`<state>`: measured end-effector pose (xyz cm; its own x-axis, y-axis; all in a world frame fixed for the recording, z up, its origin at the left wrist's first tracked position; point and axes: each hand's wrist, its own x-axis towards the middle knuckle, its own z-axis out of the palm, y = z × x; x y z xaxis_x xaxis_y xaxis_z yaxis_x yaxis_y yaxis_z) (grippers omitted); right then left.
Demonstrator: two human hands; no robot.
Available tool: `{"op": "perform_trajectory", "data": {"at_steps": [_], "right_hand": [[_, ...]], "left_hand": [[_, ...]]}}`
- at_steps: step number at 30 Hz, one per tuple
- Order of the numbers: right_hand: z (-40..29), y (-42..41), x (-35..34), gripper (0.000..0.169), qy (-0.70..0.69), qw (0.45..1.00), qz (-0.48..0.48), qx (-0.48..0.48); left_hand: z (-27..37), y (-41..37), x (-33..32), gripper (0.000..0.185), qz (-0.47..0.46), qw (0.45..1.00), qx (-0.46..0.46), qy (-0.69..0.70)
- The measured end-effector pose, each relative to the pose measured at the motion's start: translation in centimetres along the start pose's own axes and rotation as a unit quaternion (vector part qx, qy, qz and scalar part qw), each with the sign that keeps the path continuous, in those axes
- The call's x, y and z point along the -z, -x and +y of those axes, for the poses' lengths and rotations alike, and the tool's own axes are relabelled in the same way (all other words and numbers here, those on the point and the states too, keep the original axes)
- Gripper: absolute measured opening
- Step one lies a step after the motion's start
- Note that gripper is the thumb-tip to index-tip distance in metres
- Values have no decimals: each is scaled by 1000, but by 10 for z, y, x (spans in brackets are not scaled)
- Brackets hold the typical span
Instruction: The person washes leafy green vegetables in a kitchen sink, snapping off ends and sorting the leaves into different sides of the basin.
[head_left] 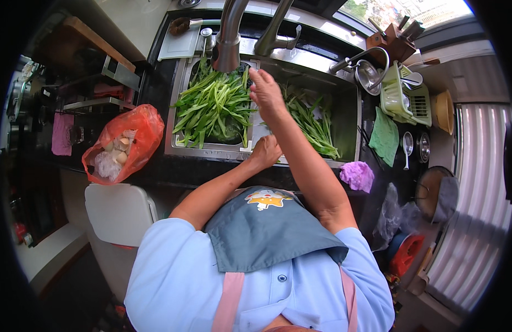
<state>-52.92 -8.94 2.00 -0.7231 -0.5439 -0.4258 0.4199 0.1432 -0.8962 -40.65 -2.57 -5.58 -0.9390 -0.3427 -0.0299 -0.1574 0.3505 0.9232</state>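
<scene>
Leafy green vegetables (214,103) lie heaped over the left part of a steel double sink (350,120). More long green stems (312,120) lie in the right basin. My right hand (266,93) is raised near the head of the pull-down faucet (227,54), its fingers extended over the divider between the basins; no object shows in it. Below it, close to the sink's front edge, my left hand (266,152) has its fingers curled. Whether it holds anything is hidden.
A red plastic bag (146,128) with eggshells stands left of the sink. A purple cloth (357,176) lies at its front right corner. Farther right are a green cloth (384,137), a green dish rack (419,106) and a knife block (390,43). A cutting board (179,43) lies behind left.
</scene>
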Motion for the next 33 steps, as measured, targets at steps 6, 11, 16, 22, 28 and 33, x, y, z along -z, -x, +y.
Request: {"op": "perform_trajectory", "data": {"at_steps": [6, 11, 16, 22, 28, 33], "right_hand": [[-64, 30, 40, 53, -59, 993, 23, 96], [-64, 45, 121, 52, 1, 990, 101, 101], [8, 65, 262, 45, 124, 982, 144, -21], [82, 68, 330, 43, 205, 964, 118, -120], [86, 59, 337, 43, 502, 859, 99, 0], [79, 51, 353, 30, 636, 756, 154, 28]], "left_hand": [[-1, -119, 9, 49, 68, 994, -34, 74], [35, -110, 46, 81, 82, 985, -33, -148], [-16, -84, 163, 98, 131, 924, 42, -357], [-73, -78, 140, 140, -51, 873, 277, -399], [-138, -92, 105, 113, 1, 803, 303, -513], [-98, -89, 128, 63, -46, 838, 131, -529]]}}
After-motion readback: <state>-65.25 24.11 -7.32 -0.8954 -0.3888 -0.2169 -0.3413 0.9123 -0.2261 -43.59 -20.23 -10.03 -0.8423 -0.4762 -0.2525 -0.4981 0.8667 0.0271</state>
